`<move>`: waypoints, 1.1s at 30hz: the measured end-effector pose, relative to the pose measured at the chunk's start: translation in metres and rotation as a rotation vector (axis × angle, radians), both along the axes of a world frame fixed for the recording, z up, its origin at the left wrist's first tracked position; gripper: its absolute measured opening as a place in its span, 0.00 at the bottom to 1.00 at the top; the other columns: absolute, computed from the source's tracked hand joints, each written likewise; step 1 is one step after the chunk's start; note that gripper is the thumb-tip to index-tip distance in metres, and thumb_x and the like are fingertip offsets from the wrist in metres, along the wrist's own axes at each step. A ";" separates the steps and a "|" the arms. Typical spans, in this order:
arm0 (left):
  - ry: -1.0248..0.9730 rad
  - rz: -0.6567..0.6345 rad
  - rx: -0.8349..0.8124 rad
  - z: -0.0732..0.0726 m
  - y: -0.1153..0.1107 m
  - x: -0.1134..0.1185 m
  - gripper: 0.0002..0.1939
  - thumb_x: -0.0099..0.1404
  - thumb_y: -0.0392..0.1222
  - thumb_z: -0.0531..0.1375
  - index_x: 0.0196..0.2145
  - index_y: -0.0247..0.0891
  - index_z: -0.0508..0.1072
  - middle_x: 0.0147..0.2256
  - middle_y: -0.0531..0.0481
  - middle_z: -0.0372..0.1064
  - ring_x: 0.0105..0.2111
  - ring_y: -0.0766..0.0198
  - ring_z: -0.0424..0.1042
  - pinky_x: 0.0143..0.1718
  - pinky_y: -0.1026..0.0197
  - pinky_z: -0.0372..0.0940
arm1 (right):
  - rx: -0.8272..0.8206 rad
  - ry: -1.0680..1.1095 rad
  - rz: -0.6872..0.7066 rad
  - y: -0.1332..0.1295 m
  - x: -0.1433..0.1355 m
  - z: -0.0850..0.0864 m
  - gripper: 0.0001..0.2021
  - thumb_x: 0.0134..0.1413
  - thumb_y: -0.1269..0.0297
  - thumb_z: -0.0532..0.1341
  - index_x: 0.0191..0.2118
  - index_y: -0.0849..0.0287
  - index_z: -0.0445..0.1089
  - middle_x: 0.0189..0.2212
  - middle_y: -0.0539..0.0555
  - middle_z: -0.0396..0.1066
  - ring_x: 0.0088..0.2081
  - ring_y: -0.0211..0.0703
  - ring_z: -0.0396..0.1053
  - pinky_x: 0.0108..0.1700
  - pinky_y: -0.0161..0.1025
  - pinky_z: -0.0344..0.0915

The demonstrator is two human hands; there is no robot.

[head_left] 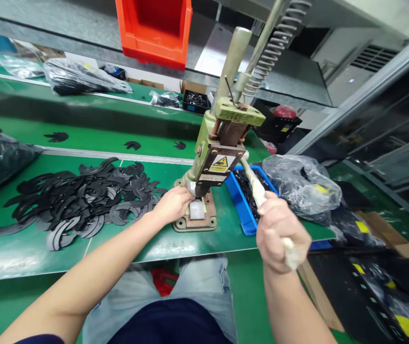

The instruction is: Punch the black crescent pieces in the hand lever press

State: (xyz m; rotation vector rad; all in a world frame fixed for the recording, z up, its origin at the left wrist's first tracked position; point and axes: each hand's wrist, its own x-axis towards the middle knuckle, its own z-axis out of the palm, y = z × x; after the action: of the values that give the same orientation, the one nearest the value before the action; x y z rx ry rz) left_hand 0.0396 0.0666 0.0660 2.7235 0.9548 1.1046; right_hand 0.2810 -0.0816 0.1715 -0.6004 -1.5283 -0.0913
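While black parts (97,196) lie heaped on the bench (225,239) at left, the left hand (173,204) is at the foot of the press (215,155); whether it grips anything, I cannot tell. Right of the press sits a blue bin (239,205); the right hand (281,234), nearer, is wrapped round the lever (255,184). Farther right lies a clear bag (304,184).

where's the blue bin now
In the head view, the blue bin sits right of the press, partly behind its lever, left of the plastic bag.
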 end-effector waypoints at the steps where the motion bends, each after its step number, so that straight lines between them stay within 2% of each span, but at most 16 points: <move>1: -0.009 0.010 -0.005 -0.001 -0.002 0.001 0.13 0.75 0.35 0.56 0.45 0.37 0.81 0.45 0.41 0.80 0.50 0.52 0.77 0.55 0.49 0.71 | -0.027 -0.027 -0.029 -0.002 0.004 -0.013 0.16 0.55 0.54 0.65 0.21 0.49 0.62 0.20 0.47 0.64 0.34 0.48 0.71 0.64 0.69 0.66; 3: -0.022 0.028 -0.022 -0.001 -0.007 0.000 0.12 0.76 0.36 0.56 0.46 0.38 0.80 0.46 0.41 0.80 0.50 0.53 0.77 0.56 0.50 0.70 | -0.062 -0.047 -0.060 -0.002 0.011 -0.032 0.14 0.54 0.54 0.66 0.22 0.46 0.65 0.20 0.48 0.66 0.35 0.52 0.73 0.65 0.72 0.65; 5: -0.015 0.063 -0.031 0.000 -0.010 -0.007 0.12 0.76 0.37 0.56 0.49 0.39 0.79 0.47 0.42 0.80 0.50 0.53 0.77 0.55 0.50 0.70 | -0.058 -0.029 -0.060 0.001 0.014 -0.040 0.13 0.55 0.52 0.65 0.23 0.44 0.66 0.21 0.49 0.67 0.35 0.54 0.73 0.65 0.73 0.65; 7: 0.017 0.146 -0.018 0.002 -0.009 -0.024 0.12 0.75 0.38 0.57 0.51 0.40 0.78 0.50 0.42 0.80 0.51 0.52 0.76 0.56 0.49 0.69 | -0.026 -0.001 -0.042 0.007 0.014 -0.042 0.13 0.56 0.51 0.65 0.24 0.43 0.66 0.21 0.49 0.66 0.35 0.54 0.72 0.64 0.74 0.66; 11: 0.158 0.396 -0.006 0.006 0.004 -0.076 0.12 0.72 0.39 0.60 0.50 0.38 0.80 0.50 0.40 0.81 0.51 0.49 0.76 0.57 0.46 0.68 | 0.058 0.049 0.011 0.016 0.007 -0.043 0.13 0.56 0.52 0.64 0.24 0.44 0.65 0.21 0.48 0.64 0.34 0.52 0.70 0.61 0.76 0.67; 13: 0.268 0.456 -0.040 0.011 0.013 -0.096 0.13 0.72 0.40 0.61 0.50 0.38 0.81 0.49 0.39 0.81 0.50 0.47 0.76 0.56 0.46 0.68 | 0.078 0.068 0.013 0.018 0.004 -0.043 0.13 0.57 0.53 0.64 0.24 0.45 0.64 0.21 0.48 0.63 0.34 0.52 0.70 0.60 0.76 0.68; 15: 0.373 0.455 -0.090 0.016 0.021 -0.104 0.14 0.71 0.42 0.61 0.51 0.39 0.81 0.49 0.40 0.81 0.51 0.47 0.76 0.56 0.48 0.68 | 0.110 0.072 0.043 0.020 0.004 -0.044 0.13 0.58 0.55 0.64 0.25 0.47 0.64 0.21 0.48 0.64 0.34 0.51 0.71 0.60 0.74 0.69; 19: 0.543 0.397 -0.167 0.026 0.030 -0.088 0.21 0.67 0.45 0.64 0.57 0.44 0.79 0.55 0.43 0.79 0.56 0.46 0.73 0.58 0.48 0.67 | 0.191 0.030 0.153 0.022 0.008 -0.043 0.10 0.54 0.65 0.67 0.25 0.52 0.68 0.24 0.47 0.67 0.36 0.47 0.72 0.61 0.69 0.68; 22: 0.654 0.386 -0.189 0.030 0.035 -0.073 0.23 0.65 0.44 0.64 0.58 0.44 0.78 0.57 0.41 0.77 0.58 0.45 0.73 0.58 0.47 0.67 | 0.181 0.016 0.180 0.022 0.010 -0.042 0.10 0.54 0.66 0.68 0.25 0.54 0.68 0.25 0.47 0.69 0.37 0.46 0.72 0.62 0.67 0.67; 28: 0.719 0.322 -0.184 0.036 0.044 -0.062 0.18 0.69 0.40 0.59 0.54 0.40 0.80 0.50 0.39 0.80 0.51 0.49 0.79 0.52 0.54 0.70 | 0.181 0.026 0.181 0.021 0.008 -0.042 0.09 0.54 0.67 0.67 0.26 0.54 0.68 0.25 0.47 0.68 0.38 0.46 0.72 0.62 0.68 0.67; 33: 0.751 0.370 -0.157 0.039 0.046 -0.056 0.15 0.73 0.38 0.55 0.51 0.35 0.78 0.45 0.35 0.81 0.45 0.49 0.81 0.46 0.54 0.70 | 0.187 0.032 0.180 0.021 0.007 -0.041 0.08 0.54 0.68 0.66 0.26 0.54 0.68 0.25 0.47 0.68 0.37 0.46 0.71 0.61 0.68 0.67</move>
State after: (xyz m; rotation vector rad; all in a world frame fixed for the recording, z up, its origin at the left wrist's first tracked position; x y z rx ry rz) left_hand -0.0167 0.1129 0.1052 2.9112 1.5834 -0.0470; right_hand 0.2879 -0.0608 0.1304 -0.3130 -1.5167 -0.0846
